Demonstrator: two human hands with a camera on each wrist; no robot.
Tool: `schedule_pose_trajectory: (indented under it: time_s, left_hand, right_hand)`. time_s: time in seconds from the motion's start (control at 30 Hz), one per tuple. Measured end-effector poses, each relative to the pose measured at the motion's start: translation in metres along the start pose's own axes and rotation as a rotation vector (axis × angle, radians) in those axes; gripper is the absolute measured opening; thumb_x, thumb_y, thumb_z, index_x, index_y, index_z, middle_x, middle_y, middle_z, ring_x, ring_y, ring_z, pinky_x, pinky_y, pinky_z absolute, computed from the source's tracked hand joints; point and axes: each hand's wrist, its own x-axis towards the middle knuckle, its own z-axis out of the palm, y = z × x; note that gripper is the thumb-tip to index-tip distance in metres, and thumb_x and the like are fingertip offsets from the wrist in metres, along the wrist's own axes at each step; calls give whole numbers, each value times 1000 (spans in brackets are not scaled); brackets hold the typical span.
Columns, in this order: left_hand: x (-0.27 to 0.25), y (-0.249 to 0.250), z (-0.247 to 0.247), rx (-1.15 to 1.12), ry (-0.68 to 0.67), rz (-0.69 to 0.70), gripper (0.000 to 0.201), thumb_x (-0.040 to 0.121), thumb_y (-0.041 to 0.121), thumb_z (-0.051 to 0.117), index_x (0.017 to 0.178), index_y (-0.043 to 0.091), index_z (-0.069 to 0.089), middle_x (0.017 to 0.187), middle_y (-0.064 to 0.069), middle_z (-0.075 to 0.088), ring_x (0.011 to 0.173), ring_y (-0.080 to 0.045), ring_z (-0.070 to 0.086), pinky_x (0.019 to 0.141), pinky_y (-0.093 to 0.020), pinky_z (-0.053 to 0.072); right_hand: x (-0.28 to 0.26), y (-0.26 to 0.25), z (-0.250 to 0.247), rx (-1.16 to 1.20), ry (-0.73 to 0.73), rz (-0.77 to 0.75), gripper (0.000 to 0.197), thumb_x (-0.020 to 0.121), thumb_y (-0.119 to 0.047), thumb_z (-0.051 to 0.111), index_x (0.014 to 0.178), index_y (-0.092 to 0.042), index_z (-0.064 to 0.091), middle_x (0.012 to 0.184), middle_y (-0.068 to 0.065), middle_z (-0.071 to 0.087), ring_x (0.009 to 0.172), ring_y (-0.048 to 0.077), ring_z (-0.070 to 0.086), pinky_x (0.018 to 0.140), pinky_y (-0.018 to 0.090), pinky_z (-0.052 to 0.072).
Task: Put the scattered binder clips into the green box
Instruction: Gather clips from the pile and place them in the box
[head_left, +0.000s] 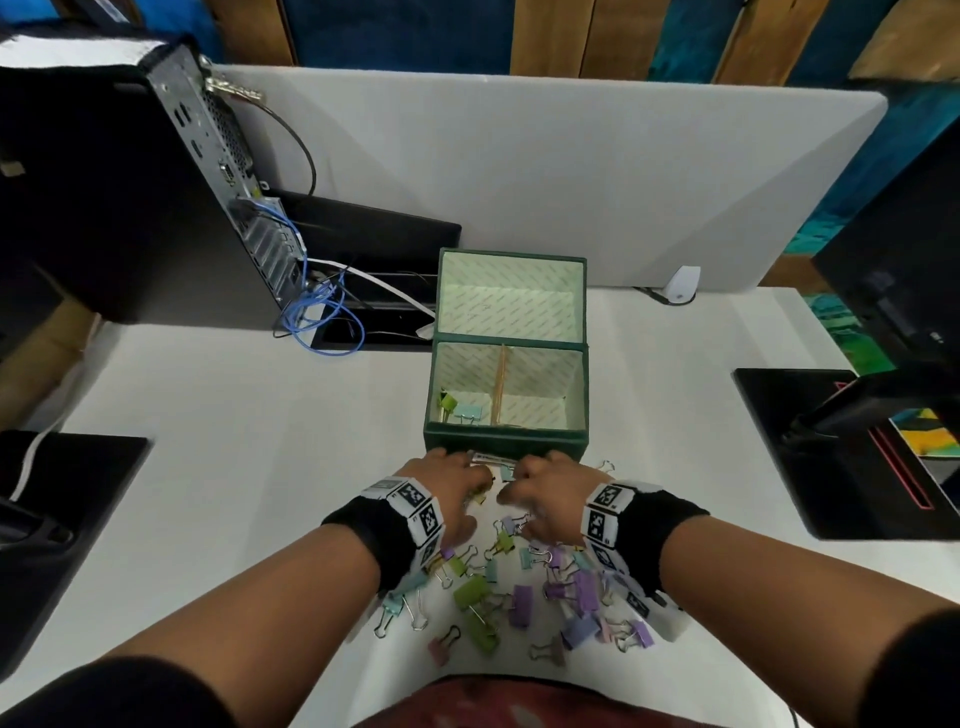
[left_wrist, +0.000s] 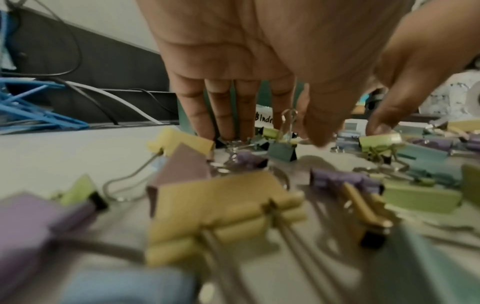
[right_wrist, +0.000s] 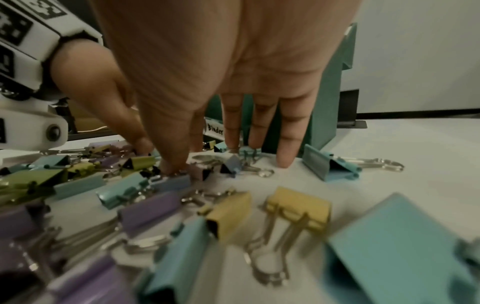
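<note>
The green box (head_left: 586, 400) stands open in the middle of the white desk, with a couple of clips (head_left: 460, 410) in its near left compartment. A paper label (right_wrist: 214, 130) reading "Binder" is on its front wall. Several pastel binder clips (head_left: 519, 597) lie scattered between my forearms. My left hand (head_left: 452, 486) and right hand (head_left: 545, 491) are palm down just in front of the box. In the left wrist view the left fingers (left_wrist: 226, 115) point straight down onto clips. The right fingers (right_wrist: 287, 144) touch the desk, and the right thumb (right_wrist: 174, 160) presses among small clips.
A black computer tower (head_left: 156, 182) with blue cables (head_left: 317, 312) stands at the back left. Black mats lie at the left (head_left: 67, 493) and right (head_left: 831, 457). A grey partition (head_left: 519, 171) closes the back, with a small white device (head_left: 681, 285) at its foot.
</note>
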Motion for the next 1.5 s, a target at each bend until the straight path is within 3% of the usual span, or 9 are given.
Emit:
schedule_pose_trajectory:
  time_s: [0.13, 0.27, 0.57, 0.67, 0.83, 1.1, 1.2, 1.4, 1.5]
  left_hand:
    - [1, -3, -2, 20, -57, 22, 67, 72, 23, 71, 130, 34, 41, 137, -1, 45, 120, -25, 41, 98, -38, 44]
    - [0, -12, -2, -4, -63, 36, 62, 79, 13, 62, 133, 36, 40, 136, -1, 48, 121, -24, 41, 99, -36, 41]
    - [4, -8, 4, -120, -35, 32, 55, 76, 20, 68, 125, 33, 48, 127, -5, 44, 115, -27, 48, 90, -34, 46]
    - [3, -6, 4, -98, -30, 27, 52, 77, 26, 68, 125, 31, 49, 130, -6, 42, 119, -29, 44, 95, -37, 45]
    - [9, -4, 5, -103, 27, 46, 27, 79, 17, 63, 106, 19, 59, 118, -9, 51, 109, -30, 49, 87, -34, 46]
    - [10, -7, 8, -144, 47, 72, 20, 71, 14, 68, 89, 17, 60, 110, -6, 53, 100, -28, 52, 75, -29, 43]
    - [9, -10, 6, -192, 84, 68, 21, 70, 15, 68, 90, 18, 62, 105, -4, 54, 97, -24, 51, 78, -30, 46]
    - [-5, -13, -8, -318, 141, 65, 19, 73, 19, 69, 92, 21, 65, 106, 0, 53, 90, -16, 53, 81, -30, 51]
    - [-19, -15, -21, -448, 170, 77, 16, 74, 20, 69, 80, 32, 61, 102, 3, 53, 88, -15, 56, 82, -32, 52]
  right_hand:
    - [0, 0, 0, 16, 1, -4, 39, 91, -32, 49, 130, -27, 49, 132, 7, 46, 120, 31, 41, 97, 39, 43]
    - [-9, 6, -3, 42, -5, -5, 48, 87, -39, 55, 133, -35, 42, 132, 1, 45, 118, 25, 41, 96, 38, 44]
    - [-2, -2, 1, 171, -40, -32, 39, 92, -17, 46, 129, -26, 54, 124, 9, 47, 112, 28, 52, 94, 33, 44]
    - [-3, 1, 0, 156, -78, -27, 46, 84, -20, 56, 130, -27, 51, 127, 5, 45, 114, 25, 50, 92, 30, 42]
    - [3, -1, 0, 75, -71, -16, 44, 78, -10, 61, 120, -24, 54, 121, 7, 48, 110, 29, 49, 88, 35, 47]
    - [3, 11, -6, 151, -87, 27, 33, 73, -4, 67, 103, -12, 58, 112, 8, 50, 97, 29, 55, 72, 30, 42]
    - [-3, 13, -10, 242, -56, 32, 29, 73, -5, 66, 100, -13, 61, 102, -1, 46, 90, 18, 49, 73, 26, 40]
    - [-17, 23, -35, 527, 48, 43, 20, 74, -7, 66, 85, -24, 65, 100, -3, 64, 87, 12, 57, 78, 25, 48]
    - [-23, 34, -59, 799, 38, 90, 28, 76, -5, 67, 77, -32, 61, 90, -7, 63, 78, 13, 61, 84, 35, 57]
